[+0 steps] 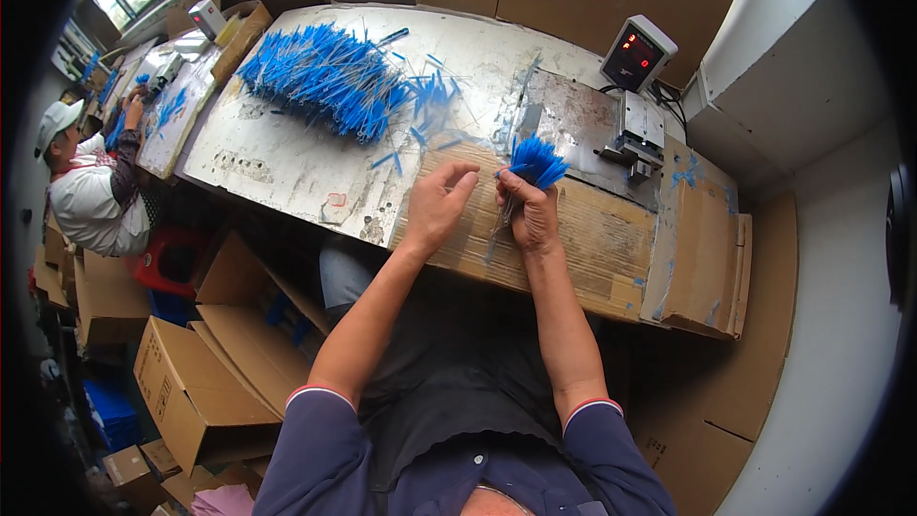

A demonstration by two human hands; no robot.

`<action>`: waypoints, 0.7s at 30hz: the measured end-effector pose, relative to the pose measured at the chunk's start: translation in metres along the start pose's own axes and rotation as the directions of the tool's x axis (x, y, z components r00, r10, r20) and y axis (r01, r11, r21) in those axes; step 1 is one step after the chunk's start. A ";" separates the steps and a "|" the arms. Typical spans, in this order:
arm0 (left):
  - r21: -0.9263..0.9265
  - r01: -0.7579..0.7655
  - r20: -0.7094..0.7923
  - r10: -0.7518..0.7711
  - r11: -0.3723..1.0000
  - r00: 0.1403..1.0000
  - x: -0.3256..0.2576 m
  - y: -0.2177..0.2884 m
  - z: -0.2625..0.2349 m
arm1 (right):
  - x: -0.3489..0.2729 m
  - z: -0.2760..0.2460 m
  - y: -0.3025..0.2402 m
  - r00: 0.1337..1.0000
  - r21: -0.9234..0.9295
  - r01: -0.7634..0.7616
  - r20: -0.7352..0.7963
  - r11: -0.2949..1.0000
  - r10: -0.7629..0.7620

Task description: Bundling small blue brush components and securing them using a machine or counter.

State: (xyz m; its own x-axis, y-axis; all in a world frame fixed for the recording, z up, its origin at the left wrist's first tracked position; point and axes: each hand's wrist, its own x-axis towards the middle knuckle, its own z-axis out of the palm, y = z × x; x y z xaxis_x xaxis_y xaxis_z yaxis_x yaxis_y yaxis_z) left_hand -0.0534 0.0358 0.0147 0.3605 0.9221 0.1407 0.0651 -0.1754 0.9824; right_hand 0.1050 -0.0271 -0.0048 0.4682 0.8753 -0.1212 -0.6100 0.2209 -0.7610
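My right hand (535,218) is closed around a bundle of thin wire-like pieces with blue ends (539,161). The blue ends fan out above the fist, and pale thin stems hang below it. Just left of it, my left hand (437,206) hovers over the cardboard sheet (597,247) with fingers loosely bent and apart; nothing shows in it. A large heap of the same blue-ended pieces (320,76) lies on the worn white table (239,164), with several loose ones strewn between the heap and my hands.
At the right stands a small metal device (638,129) on a metal plate, with a white display box (638,55) behind it. A cardboard flap (707,253) covers the table's right end. Open cartons (205,392) crowd the floor at left. A co-worker (91,182) sits at another bench.
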 end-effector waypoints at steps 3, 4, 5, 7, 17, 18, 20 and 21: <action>0.163 -0.098 0.106 0.081 0.982 0.991 0.000 0.005 0.013 | 0.001 -0.004 0.002 0.998 -0.059 -0.042 0.034 0.997 0.044; 0.160 -0.097 0.107 0.081 0.982 0.991 0.000 0.004 0.013 | 0.000 -0.002 0.003 0.998 -0.078 -0.047 0.031 0.996 0.049; 0.191 -0.055 0.104 0.035 0.980 0.994 0.000 0.003 0.012 | -0.001 -0.002 0.002 0.998 -0.080 -0.047 0.029 0.996 0.049; 0.221 -0.011 0.099 -0.011 0.975 0.995 0.000 0.001 0.011 | -0.002 0.000 0.001 0.998 -0.059 -0.025 0.048 0.998 0.028; -0.064 0.121 -0.061 -0.125 0.991 0.990 -0.001 -0.009 0.009 | -0.003 0.002 -0.003 0.989 0.139 0.131 -0.090 0.982 -0.119; -0.279 0.204 -0.084 -0.236 0.938 0.968 0.000 -0.008 0.009 | -0.004 0.003 -0.004 0.981 0.199 0.179 -0.104 0.963 -0.161; -0.290 0.205 -0.104 -0.244 0.935 0.964 0.001 -0.008 0.006 | -0.004 0.002 -0.012 0.978 0.148 0.189 -0.113 0.971 -0.173; -0.269 0.223 -0.058 -0.247 0.937 0.967 0.000 -0.008 0.004 | -0.004 0.002 -0.014 0.975 0.096 0.198 -0.123 0.975 -0.186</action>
State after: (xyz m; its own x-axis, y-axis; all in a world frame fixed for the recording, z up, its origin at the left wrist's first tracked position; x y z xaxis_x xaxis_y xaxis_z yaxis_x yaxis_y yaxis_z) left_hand -0.0496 0.0360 0.0066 0.2790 0.9551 -0.0996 -0.1084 0.1344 0.9850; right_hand 0.1101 -0.0329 0.0077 0.6485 0.7592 -0.0551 -0.5638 0.4304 -0.7048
